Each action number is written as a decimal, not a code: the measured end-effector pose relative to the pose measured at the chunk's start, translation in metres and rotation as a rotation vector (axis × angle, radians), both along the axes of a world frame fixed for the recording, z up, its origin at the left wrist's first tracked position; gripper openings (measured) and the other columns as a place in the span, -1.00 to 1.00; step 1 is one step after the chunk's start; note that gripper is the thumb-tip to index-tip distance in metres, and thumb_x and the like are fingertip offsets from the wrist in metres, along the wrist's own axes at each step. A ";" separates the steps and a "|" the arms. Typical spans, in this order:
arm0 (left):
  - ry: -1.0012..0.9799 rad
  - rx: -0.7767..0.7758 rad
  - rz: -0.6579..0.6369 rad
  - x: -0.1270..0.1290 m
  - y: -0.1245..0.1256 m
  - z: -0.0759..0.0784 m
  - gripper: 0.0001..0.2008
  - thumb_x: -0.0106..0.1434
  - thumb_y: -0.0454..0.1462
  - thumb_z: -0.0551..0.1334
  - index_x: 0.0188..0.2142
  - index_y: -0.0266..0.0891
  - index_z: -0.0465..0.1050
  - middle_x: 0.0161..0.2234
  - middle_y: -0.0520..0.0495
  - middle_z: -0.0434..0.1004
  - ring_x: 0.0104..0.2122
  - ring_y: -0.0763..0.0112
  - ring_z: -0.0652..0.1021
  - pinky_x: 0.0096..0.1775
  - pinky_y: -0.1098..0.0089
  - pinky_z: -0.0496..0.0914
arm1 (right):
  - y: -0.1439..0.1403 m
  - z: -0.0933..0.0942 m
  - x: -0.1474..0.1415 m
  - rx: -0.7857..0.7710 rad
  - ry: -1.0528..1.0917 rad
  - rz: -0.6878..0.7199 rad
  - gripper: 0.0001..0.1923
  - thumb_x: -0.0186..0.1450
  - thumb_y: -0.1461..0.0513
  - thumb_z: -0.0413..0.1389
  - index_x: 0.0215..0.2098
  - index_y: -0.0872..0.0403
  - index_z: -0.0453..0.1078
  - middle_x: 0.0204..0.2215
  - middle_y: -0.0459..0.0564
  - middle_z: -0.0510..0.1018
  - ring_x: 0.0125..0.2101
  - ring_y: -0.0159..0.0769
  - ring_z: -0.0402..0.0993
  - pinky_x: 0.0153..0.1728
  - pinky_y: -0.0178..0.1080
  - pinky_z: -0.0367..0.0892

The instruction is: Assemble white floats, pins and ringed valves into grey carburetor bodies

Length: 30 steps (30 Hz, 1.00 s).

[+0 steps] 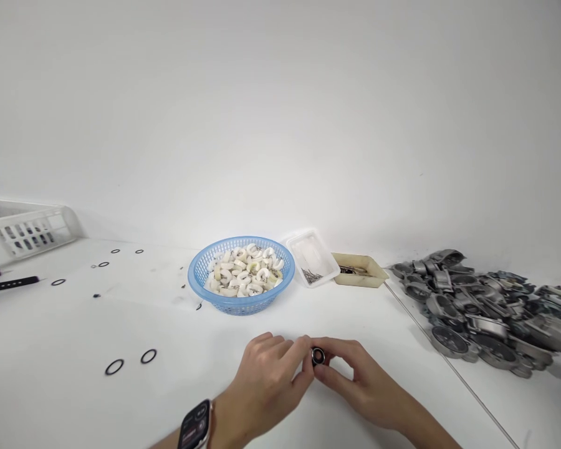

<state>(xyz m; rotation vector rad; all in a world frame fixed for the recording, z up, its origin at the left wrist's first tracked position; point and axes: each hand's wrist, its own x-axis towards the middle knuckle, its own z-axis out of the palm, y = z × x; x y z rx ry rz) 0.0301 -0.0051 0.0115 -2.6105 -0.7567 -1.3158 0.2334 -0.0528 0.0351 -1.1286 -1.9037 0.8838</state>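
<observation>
Between my two hands is a small black ring-shaped part (318, 356) with a shiny rim and a hole through its middle. My left hand (273, 377), with a smartwatch (195, 425) on the wrist, pinches it from the left. From the right, my right hand (355, 377) grips the same part between thumb and forefinger. Behind the hands stands a blue plastic basket (196, 284) heaped with white curved pieces (245, 271). Flat black rings (115, 366) lie on the white table to the left of my hands.
A clear tray (311, 249) with small metal pins leans by a beige tray (378, 274) holding metal tools. Grey metal castings (477, 312) pile up at right. At left are a white slotted crate (51, 234) and a black strap (12, 284). A wall rises behind.
</observation>
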 end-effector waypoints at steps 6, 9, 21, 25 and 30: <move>0.001 0.015 -0.001 0.000 0.000 0.002 -0.87 0.45 -0.38 0.11 -0.14 -0.15 0.38 -0.57 0.15 0.46 -0.64 0.41 0.49 -0.50 0.32 0.24 | 0.000 0.002 -0.001 0.017 0.001 -0.003 -0.71 0.52 0.10 0.09 0.13 -0.04 0.50 -0.23 -0.06 0.63 -0.21 -0.21 0.52 -0.10 -0.21 0.44; 0.005 -0.001 -0.009 0.000 -0.001 0.003 -0.84 0.43 -0.39 0.12 -0.08 -0.15 0.39 -0.57 0.16 0.47 -0.64 0.40 0.49 -0.50 0.32 0.25 | -0.001 0.002 0.000 0.036 0.008 -0.006 -0.70 0.53 0.09 0.06 0.15 -0.05 0.48 -0.23 -0.04 0.62 -0.21 -0.19 0.52 -0.12 -0.21 0.44; -0.049 -0.030 -0.041 0.001 -0.005 0.001 -0.51 0.24 -0.31 0.28 0.17 -0.21 0.32 -0.58 0.20 0.48 -0.66 0.45 0.48 -0.51 0.38 0.33 | -0.001 0.001 0.003 0.060 -0.013 0.015 -0.70 0.57 0.11 0.00 0.18 -0.08 0.42 -0.25 -0.06 0.57 -0.25 -0.22 0.48 -0.13 -0.21 0.39; -0.006 -0.019 -0.031 0.001 -0.003 -0.001 -0.59 0.32 -0.33 0.25 0.16 -0.15 0.34 -0.59 0.22 0.47 -0.66 0.45 0.49 -0.51 0.38 0.31 | -0.002 0.001 0.002 0.085 -0.026 0.007 -0.74 0.56 0.12 0.01 0.13 -0.08 0.44 -0.28 -0.08 0.55 -0.27 -0.24 0.46 -0.17 -0.24 0.37; 0.041 0.017 -0.050 0.001 -0.003 -0.001 -0.61 0.38 -0.37 0.16 0.19 -0.18 0.31 -0.57 0.19 0.51 -0.64 0.44 0.52 -0.52 0.35 0.27 | -0.001 0.004 0.000 0.092 -0.036 0.019 -0.77 0.56 0.11 0.01 0.01 -0.02 0.47 -0.32 -0.08 0.54 -0.32 -0.27 0.41 -0.22 -0.26 0.37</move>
